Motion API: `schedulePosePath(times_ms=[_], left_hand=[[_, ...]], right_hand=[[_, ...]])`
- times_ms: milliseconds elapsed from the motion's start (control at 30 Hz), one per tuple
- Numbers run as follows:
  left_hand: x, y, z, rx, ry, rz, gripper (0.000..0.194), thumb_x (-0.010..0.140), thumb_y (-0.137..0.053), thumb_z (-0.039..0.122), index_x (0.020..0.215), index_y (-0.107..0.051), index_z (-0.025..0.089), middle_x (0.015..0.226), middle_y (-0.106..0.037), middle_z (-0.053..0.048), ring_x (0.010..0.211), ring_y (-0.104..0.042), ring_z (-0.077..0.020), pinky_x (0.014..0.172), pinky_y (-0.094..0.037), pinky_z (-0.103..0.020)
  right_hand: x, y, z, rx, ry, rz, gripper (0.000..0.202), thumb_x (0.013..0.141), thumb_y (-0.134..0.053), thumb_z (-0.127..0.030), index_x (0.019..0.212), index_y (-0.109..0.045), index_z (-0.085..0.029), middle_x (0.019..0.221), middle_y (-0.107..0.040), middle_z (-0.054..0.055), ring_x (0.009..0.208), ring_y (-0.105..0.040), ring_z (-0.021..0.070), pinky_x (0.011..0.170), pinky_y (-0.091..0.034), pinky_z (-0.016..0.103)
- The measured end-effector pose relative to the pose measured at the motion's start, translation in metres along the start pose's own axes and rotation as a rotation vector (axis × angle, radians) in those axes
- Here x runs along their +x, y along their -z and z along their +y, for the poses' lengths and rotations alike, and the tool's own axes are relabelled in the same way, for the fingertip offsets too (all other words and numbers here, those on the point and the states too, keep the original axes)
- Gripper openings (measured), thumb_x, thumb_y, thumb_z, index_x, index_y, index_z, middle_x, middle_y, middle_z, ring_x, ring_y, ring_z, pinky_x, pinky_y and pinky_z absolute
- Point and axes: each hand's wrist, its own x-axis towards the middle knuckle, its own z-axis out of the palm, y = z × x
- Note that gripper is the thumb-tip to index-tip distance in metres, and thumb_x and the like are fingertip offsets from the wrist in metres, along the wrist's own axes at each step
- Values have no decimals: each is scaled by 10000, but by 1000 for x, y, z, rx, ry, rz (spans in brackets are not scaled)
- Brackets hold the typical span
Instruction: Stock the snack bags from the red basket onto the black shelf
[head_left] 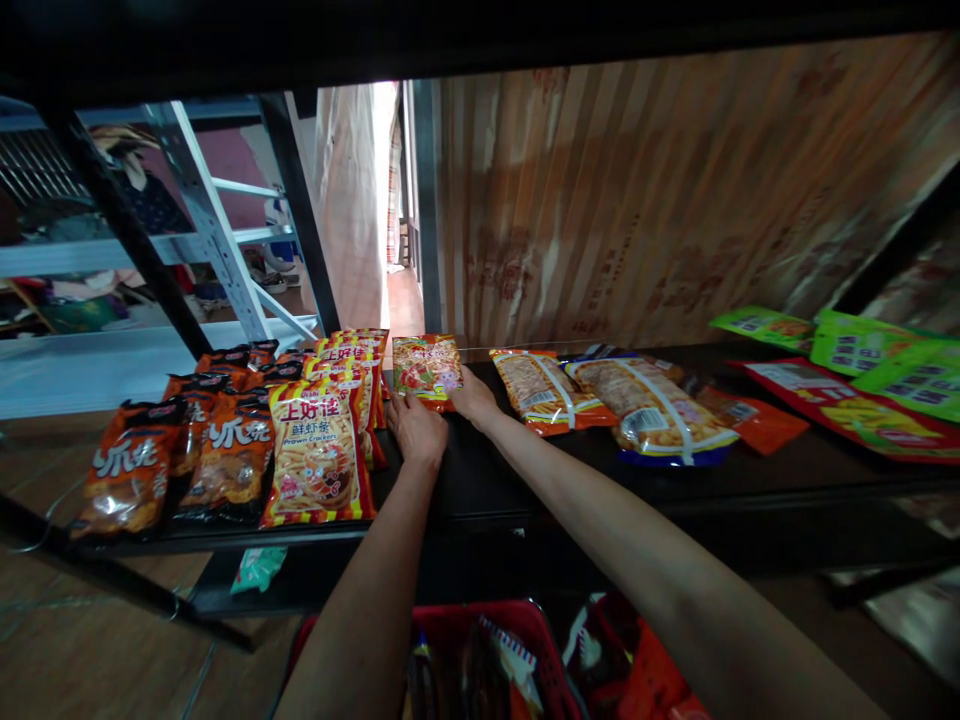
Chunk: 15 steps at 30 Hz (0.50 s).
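A red and yellow snack packet stands tilted back near the rear edge of the black shelf, with a picture of food on its front. My left hand is at its lower left, fingertips against the front of the packet. At its lower right edge, my right hand grips the side, with part of the fingers hidden behind it. Just left of my left hand, several prawn cracker bags stand in a row from front to back. Beyond them are several orange and black snack bags.
On the right of the black shelf lie clear-backed snack bags, an orange packet, a red bag and green packets. Below stands a red basket holding packets. A shelf board overhangs the top; a patterned curtain hangs behind.
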Motion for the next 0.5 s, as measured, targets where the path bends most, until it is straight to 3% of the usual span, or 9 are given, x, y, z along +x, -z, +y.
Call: schedulePosePath(times_ms=[500], left_hand=[[-4, 1, -3, 28, -22, 11, 480, 739, -461, 184, 1189, -540, 38, 1328, -478, -220, 1224, -432, -317, 1009, -338, -430]], right_hand=[[-9, 3, -3, -118, -31, -62, 438, 804, -457, -276, 1238, -478, -224, 1207, -615, 88, 1082, -583, 271, 857, -459, 356]])
